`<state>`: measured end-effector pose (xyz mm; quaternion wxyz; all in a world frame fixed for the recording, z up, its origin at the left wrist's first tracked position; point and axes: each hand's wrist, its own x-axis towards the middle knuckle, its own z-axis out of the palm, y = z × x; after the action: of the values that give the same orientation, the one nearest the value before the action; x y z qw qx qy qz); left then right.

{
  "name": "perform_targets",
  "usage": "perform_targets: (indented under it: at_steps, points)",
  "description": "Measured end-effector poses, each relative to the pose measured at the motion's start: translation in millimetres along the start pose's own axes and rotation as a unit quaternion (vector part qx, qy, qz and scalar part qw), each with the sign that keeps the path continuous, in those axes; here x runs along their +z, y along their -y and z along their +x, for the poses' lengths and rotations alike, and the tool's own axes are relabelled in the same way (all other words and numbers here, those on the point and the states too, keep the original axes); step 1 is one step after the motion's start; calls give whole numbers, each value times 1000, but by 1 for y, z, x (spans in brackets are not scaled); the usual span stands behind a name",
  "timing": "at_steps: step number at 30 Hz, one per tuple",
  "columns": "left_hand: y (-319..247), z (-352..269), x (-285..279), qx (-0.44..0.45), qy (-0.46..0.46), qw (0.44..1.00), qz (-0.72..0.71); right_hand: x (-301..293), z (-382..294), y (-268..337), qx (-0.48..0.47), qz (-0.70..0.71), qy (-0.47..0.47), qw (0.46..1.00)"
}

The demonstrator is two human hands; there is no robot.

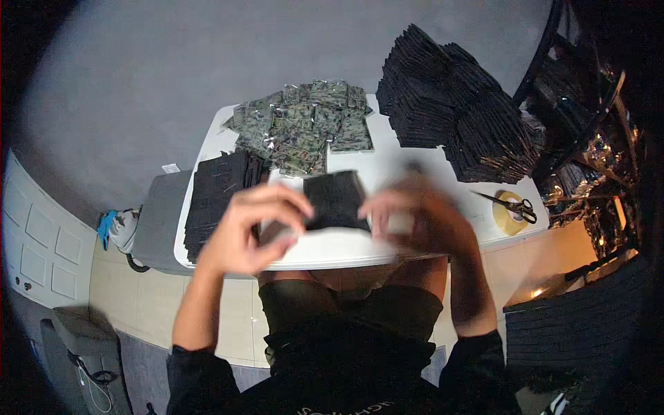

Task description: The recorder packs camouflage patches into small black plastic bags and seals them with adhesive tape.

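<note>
A folded black cloth piece [334,199] lies near the front edge of the white table [332,251], between my two hands. My left hand [264,228] is beside its left edge, fingers curved and apart, with nothing seen in them. At its right edge is my right hand [415,218], blurred by motion; whether its fingers grip the cloth cannot be made out. Behind the cloth lie camouflage-patterned folded packs in clear plastic [311,124]. A stack of black folded cloth [220,192] stands left of my left hand.
Tall stacks of black folded cloth [451,104] fill the back right. Black-handled scissors [511,205] rest on a roll of clear tape [502,218] at the right. A grey padded seat [161,223] adjoins the table's left side. Dark shelving with shiny packs [586,155] stands right.
</note>
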<state>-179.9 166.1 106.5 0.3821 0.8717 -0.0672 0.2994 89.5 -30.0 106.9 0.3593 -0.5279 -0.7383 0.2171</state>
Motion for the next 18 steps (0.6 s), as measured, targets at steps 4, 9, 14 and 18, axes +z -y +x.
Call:
perform_targets:
  at_steps: [4,9,14,18]
  points:
    - [35,-35,42,-76,-38,995,-61,40,-30,-37,75,41,24,996]
    - [90,-17,75,-118,-52,970,208,83,13,-74,108,-99,-168,975]
    - [137,-5,105,-200,80,924,317,117,50,-130,107,-279,-171,939]
    - [139,-6,119,-229,103,915,316,132,45,-145,159,-320,-131,925]
